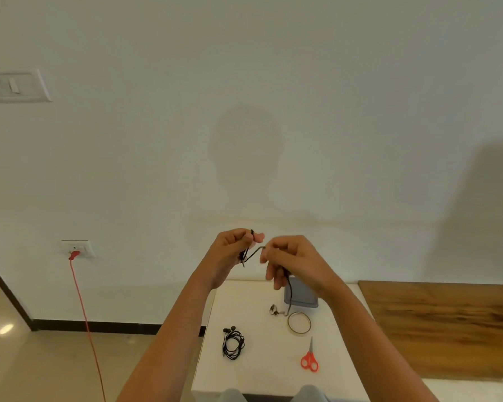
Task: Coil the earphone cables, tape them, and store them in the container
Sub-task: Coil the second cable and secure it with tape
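Scissors (310,359), tape ring (299,322), coiled earphones (233,343) lying below; I'm pinching black cable (251,254) with left hand (235,250) and right hand (292,261), blocking grey container (302,294).

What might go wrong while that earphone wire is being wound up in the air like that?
The cable is pinched only by the fingertips of the left hand and right hand, so loops could slip loose. Its hanging end, with the earbuds, trails beside the tape roll and could snag or drag it.
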Available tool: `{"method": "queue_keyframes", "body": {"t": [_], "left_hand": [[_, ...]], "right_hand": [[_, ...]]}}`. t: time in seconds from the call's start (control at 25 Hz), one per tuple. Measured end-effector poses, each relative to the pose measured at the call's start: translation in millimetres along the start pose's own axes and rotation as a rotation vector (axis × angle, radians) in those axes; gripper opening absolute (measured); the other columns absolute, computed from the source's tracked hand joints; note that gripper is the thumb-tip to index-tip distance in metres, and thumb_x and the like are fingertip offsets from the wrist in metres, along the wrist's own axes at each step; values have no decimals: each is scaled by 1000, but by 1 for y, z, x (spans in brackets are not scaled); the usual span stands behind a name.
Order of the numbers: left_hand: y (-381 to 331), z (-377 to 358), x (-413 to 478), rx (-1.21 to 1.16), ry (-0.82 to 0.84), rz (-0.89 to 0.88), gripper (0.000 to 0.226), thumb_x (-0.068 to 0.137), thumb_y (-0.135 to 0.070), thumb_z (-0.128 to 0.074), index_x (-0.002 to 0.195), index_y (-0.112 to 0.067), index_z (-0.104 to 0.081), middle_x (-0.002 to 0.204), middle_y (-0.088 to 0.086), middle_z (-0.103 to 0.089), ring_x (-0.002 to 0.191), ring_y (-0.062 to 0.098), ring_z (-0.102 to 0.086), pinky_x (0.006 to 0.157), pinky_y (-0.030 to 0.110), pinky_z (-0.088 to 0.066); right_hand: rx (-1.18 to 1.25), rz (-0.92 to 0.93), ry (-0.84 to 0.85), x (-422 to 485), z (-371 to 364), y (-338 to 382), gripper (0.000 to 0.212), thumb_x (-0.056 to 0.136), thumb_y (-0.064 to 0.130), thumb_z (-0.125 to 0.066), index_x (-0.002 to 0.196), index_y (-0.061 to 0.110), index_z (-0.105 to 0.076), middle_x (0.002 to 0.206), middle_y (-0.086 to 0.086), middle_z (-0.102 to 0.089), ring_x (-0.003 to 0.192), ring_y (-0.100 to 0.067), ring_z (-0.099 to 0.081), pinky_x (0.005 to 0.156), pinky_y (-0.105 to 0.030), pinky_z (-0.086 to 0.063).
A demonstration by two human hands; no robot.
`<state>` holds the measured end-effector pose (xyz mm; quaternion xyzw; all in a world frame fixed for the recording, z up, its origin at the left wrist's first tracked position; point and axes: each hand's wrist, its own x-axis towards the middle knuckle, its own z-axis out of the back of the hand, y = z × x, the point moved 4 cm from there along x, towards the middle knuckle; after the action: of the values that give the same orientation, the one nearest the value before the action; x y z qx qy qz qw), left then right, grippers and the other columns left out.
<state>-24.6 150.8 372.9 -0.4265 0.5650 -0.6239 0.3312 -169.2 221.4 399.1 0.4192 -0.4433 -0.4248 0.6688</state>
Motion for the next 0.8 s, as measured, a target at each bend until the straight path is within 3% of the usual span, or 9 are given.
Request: {"method": "queue_keyframes", "body": {"t": [0.12, 0.28, 0.4, 0.52, 0.64, 0.72, 0.8], "left_hand": [[3, -10, -7, 10, 108, 70, 32, 99, -18, -48, 83, -22, -76, 101, 4, -75, 106, 20, -65, 83, 35, -43], [0, -18, -13, -133, 217, 82, 35, 100, -17, -44, 76, -18, -70, 106, 15, -73, 113, 30, -64, 92, 51, -45], [-20, -24, -14, -451, 310, -11, 24, 94, -16, -48, 78, -12, -65, 111, 21, -70, 117, 42, -59, 90, 65, -47], [-39, -18, -6, -614, 258, -99, 20, 92, -19, -52, 80, -12, -65, 124, 18, -65, 123, 38, -55, 89, 64, -49], [-38, -8, 3, -344, 72, -107, 22, 95, -20, -50, 80, -17, -64, 124, 5, -67, 125, 23, -56, 92, 45, -49], [-29, -5, 5, -56, -1, -79, 27, 100, -17, -46, 80, -17, -63, 119, -2, -70, 122, 17, -58, 87, 33, -44], [-19, -5, 5, 152, 27, -41, 29, 101, -19, -45, 80, -18, -65, 109, -7, -73, 110, 12, -62, 85, 32, -44]], "right_hand": [[44, 124, -186, 17, 25, 22, 19, 93, 17, -55, 79, 12, -66, 59, -5, -63, 43, -15, -51, 43, -21, -41], [-72, 19, -332, 51, 55, 12, 26, 96, 26, -51, 74, 18, -64, 55, 7, -50, 47, -5, -40, 46, -16, -33], [-144, -131, -195, 57, 40, -30, 27, 97, 25, -47, 81, 13, -66, 58, 7, -49, 48, -5, -39, 46, -18, -32], [-54, -204, -4, 37, 2, -70, 33, 99, 29, -45, 80, 14, -67, 56, 8, -50, 48, -8, -40, 48, -18, -33], [38, -202, 51, 11, -19, -78, 46, 96, 49, -45, 70, 17, -65, 53, 7, -53, 46, -7, -44, 48, -18, -37], [45, -148, 31, 0, -18, -64, 47, 94, 51, -48, 69, 15, -66, 53, 3, -58, 45, -9, -49, 48, -18, -41], [81, -60, -1, -3, -9, -39, 42, 92, 45, -54, 70, 13, -68, 55, -2, -62, 43, -13, -52, 46, -20, -43]]}}
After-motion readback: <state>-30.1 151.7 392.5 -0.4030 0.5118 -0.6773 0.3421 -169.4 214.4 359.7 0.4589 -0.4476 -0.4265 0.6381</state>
